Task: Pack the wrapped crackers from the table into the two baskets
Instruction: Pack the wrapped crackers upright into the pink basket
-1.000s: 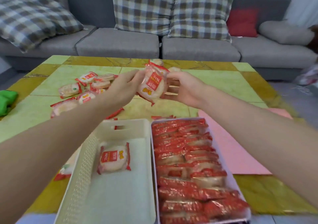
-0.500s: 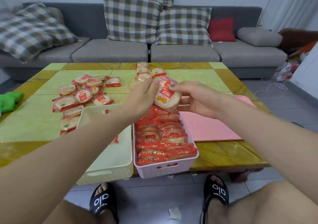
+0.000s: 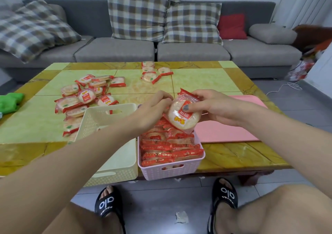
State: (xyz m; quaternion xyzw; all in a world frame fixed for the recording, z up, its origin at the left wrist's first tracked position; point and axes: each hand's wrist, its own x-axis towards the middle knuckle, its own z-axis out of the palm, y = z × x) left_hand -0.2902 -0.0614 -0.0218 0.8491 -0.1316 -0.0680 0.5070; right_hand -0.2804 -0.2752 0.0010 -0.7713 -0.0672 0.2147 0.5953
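Observation:
A round wrapped cracker (image 3: 183,116) with red ends hangs tilted above the far end of the pink basket (image 3: 170,170), which is packed with rows of red-wrapped crackers. My right hand (image 3: 212,108) grips it from the right, thumb on its face. My left hand (image 3: 152,110) pinches its left edge. The cream basket (image 3: 115,169) stands left of the pink one, and my left forearm hides most of its inside. A heap of loose crackers (image 3: 84,97) lies on the table's left, and a smaller group (image 3: 152,73) sits near the far edge.
A pink mat (image 3: 228,131) lies right of the pink basket. A green object (image 3: 9,101) rests at the table's left edge. A grey sofa (image 3: 115,49) with checked cushions stands behind. My feet in black slippers (image 3: 107,204) are under the near edge.
The held cracker has come down and nearer, now just over the pink basket's far end. Both hands stay on it. The camera has tilted further down and back.

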